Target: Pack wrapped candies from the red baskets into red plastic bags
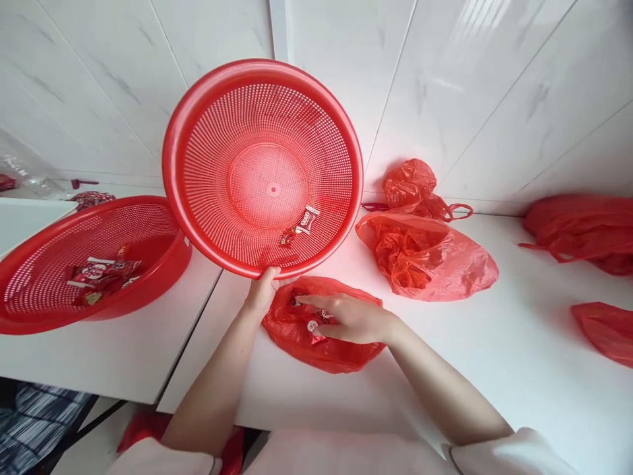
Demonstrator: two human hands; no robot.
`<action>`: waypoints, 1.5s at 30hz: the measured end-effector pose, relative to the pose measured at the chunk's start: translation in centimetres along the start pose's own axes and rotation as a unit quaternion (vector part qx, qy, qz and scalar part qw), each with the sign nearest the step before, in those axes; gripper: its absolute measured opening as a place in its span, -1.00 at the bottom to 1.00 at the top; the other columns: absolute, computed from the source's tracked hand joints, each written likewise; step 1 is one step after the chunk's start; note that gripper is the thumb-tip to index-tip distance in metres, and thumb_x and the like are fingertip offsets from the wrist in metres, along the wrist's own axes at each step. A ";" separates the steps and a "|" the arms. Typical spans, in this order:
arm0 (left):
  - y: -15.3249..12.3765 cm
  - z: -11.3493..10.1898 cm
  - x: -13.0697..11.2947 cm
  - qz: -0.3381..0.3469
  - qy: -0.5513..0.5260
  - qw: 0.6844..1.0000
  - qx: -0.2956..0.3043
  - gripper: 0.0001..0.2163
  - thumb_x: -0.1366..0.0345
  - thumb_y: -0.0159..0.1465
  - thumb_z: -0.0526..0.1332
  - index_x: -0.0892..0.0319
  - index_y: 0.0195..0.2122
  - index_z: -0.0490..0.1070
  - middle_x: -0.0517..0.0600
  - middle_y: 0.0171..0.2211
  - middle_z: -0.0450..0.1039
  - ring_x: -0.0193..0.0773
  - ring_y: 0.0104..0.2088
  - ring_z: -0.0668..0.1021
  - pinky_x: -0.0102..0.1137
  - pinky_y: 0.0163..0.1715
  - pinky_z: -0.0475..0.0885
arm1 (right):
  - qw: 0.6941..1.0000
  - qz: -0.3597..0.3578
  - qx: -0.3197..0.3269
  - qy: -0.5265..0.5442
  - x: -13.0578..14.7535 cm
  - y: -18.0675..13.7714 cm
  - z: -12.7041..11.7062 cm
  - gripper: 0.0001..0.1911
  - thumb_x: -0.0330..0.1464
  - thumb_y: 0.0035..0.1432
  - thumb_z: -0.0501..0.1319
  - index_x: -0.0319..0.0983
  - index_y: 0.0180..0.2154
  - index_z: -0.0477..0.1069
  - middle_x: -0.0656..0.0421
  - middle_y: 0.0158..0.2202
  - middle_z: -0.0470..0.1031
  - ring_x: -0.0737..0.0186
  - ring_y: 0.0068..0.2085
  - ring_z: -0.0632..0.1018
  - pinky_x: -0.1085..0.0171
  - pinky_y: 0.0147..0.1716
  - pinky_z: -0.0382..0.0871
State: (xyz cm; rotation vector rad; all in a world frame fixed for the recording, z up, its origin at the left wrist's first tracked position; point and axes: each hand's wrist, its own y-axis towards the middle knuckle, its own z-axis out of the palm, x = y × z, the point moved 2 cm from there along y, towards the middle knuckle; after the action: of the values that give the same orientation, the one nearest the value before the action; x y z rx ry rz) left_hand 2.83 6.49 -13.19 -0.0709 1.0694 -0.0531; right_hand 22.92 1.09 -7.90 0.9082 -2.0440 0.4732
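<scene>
My left hand [266, 290] grips the lower rim of a round red plastic basket [264, 119], which is tipped up so its inside faces me. A few small wrapped candies [306, 219] lie low on the basket's wall. Just below, an opened red plastic bag [341, 359] rests on the table with more wrapped candies [316, 330] inside. My right hand [346, 318] is over the mouth of that bag, its thumb and fingers apart around the candies. Whether its fingertips touch them I cannot tell.
A second red basket [148, 290] with wrapped candies [101, 272] stands at the left. To the right are a red bag [440, 257], a knotted red bag [410, 188] and more red bags [588, 227] along the tiled wall [494, 105]. A seam divides the white tables [445, 382].
</scene>
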 end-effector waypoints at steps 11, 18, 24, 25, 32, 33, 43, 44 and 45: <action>-3.1 3.5 1.6 -0.110 0.024 0.987 0.116 -0.73 0.34 0.18 0.16 0.21 -0.14 0.56 0.09 -0.09 0.57 0.07 0.03 0.52 -0.09 -0.04 0.49 | 0.944 -0.023 -0.263 -0.197 -1.1 0.3 -2.4 -0.64 -0.38 0.34 0.02 -0.25 0.12 0.34 -0.01 0.12 0.42 0.08 0.13 0.44 0.06 0.12 0.35; -3.6 3.1 3.1 -0.142 0.072 0.978 0.136 -0.72 0.32 0.19 0.16 0.18 -0.09 0.53 0.10 -0.05 0.54 0.06 0.01 0.53 -0.11 -0.07 0.49 | 0.943 0.083 -0.219 -0.238 -3.5 1.2 -1.4 -0.49 -0.28 0.32 0.08 -0.38 0.23 0.20 -0.18 0.12 0.39 -0.08 0.16 0.40 -0.08 0.13 0.30; -3.1 2.9 2.5 -0.143 0.058 0.981 0.118 -0.84 0.33 0.15 0.17 0.21 -0.33 0.53 0.07 -0.28 0.58 0.03 -0.07 0.57 -0.11 -0.07 0.49 | 0.971 0.011 -0.188 -0.147 -2.2 0.7 -1.8 -0.59 -0.19 0.26 0.17 -0.23 0.08 0.37 -0.02 -0.04 0.47 0.08 -0.10 0.54 0.11 -0.10 0.45; -3.0 2.9 2.3 -0.140 0.052 0.982 0.116 -0.85 0.32 0.14 0.17 0.21 -0.34 0.53 0.06 -0.31 0.58 0.02 -0.08 0.57 -0.11 -0.07 0.48 | 0.972 0.006 -0.196 -0.125 -2.1 0.7 -1.8 -0.67 -0.22 0.27 0.16 -0.22 0.00 0.42 0.01 -0.07 0.49 0.12 -0.13 0.55 0.14 -0.12 0.45; -1.7 1.3 0.7 -0.095 0.074 0.992 0.042 -0.86 0.28 0.12 0.21 0.19 -0.37 0.53 0.04 -0.32 0.59 0.03 -0.09 0.58 -0.15 -0.11 0.50 | 0.949 0.048 -0.197 0.240 -2.4 0.9 -2.5 -0.74 -0.21 0.26 0.15 -0.23 -0.14 0.46 0.14 -0.25 0.55 0.22 -0.23 0.59 0.20 -0.16 0.50; -1.5 1.1 0.6 -0.090 0.073 0.993 0.029 -0.85 0.28 0.11 0.21 0.19 -0.37 0.53 0.05 -0.31 0.59 0.03 -0.09 0.58 -0.15 -0.11 0.50 | 0.942 0.046 -0.186 0.276 -2.4 0.9 -2.6 -0.74 -0.22 0.25 0.16 -0.23 -0.12 0.46 0.13 -0.21 0.55 0.22 -0.19 0.59 0.19 -0.11 0.50; -1.0 1.3 -0.5 -0.022 -0.007 1.000 0.006 -0.79 0.37 0.06 0.22 0.24 -0.25 0.47 0.10 -0.11 0.55 0.07 0.08 0.48 0.06 0.07 0.38 | 0.972 0.085 -0.219 0.034 -3.1 0.6 -1.8 -0.75 -0.34 0.22 0.16 -0.19 -0.08 0.48 0.12 -0.13 0.59 0.20 -0.23 0.61 0.20 -0.18 0.51; -1.1 1.4 -0.5 -0.026 -0.010 1.000 0.007 -0.81 0.37 0.06 0.22 0.25 -0.28 0.47 0.10 -0.11 0.56 0.07 0.09 0.47 0.06 0.07 0.39 | 0.966 0.080 -0.246 -0.003 -2.9 0.5 -2.0 -0.76 -0.36 0.24 0.14 -0.19 -0.09 0.48 0.13 -0.15 0.60 0.20 -0.23 0.61 0.20 -0.18 0.50; -1.2 1.5 -0.4 -0.030 -0.012 0.999 0.010 -0.83 0.37 0.07 0.22 0.25 -0.29 0.48 0.10 -0.12 0.56 0.07 0.09 0.47 0.05 0.06 0.40 | 0.958 0.074 -0.274 -0.031 -2.8 0.4 -2.3 -0.77 -0.36 0.26 0.12 -0.19 -0.10 0.48 0.14 -0.18 0.60 0.21 -0.24 0.61 0.20 -0.18 0.49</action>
State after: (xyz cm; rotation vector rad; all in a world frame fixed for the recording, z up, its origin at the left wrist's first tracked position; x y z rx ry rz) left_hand 3.93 5.39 -12.04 -0.0859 1.0428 -0.1159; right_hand 24.95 3.96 -8.81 0.4403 -2.1461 -0.0561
